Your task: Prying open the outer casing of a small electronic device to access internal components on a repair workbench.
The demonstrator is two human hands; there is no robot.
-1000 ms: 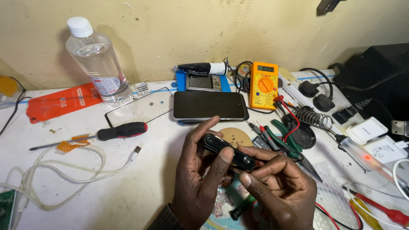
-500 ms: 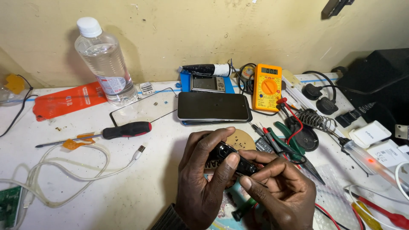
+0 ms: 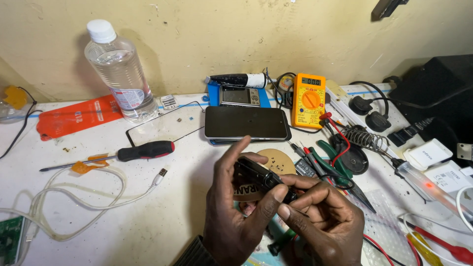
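A small black gadget [image 3: 261,178], oblong and dark, sits above the middle of the workbench [image 3: 162,231], pinched between both hands just in front of a round tan disc [image 3: 278,161]. The left hand [image 3: 234,221] grips it from below and behind, thumb pressed against its near end and forefinger stretched up along its far side. The right hand [image 3: 322,224] closes narrowly over its right end, fingertips bunched as if holding something thin against it; whether a tool is in that pinch cannot be told. The work looks to be at a fine stage, picking or prying at one end of the gadget, and whatever comes next would seem to call for a steady grip from the left hand and small, careful pressure from the right. Just beyond the hands lies a dark phone [image 3: 245,123], face up, with a yellow meter [image 3: 309,101] beside it on the right and its red and black leads trailing toward green pliers [image 3: 332,157]. Farther left rest a red-handled screwdriver [image 3: 143,150], a white cable [image 3: 88,197], and an upright clear bottle [image 3: 118,71].
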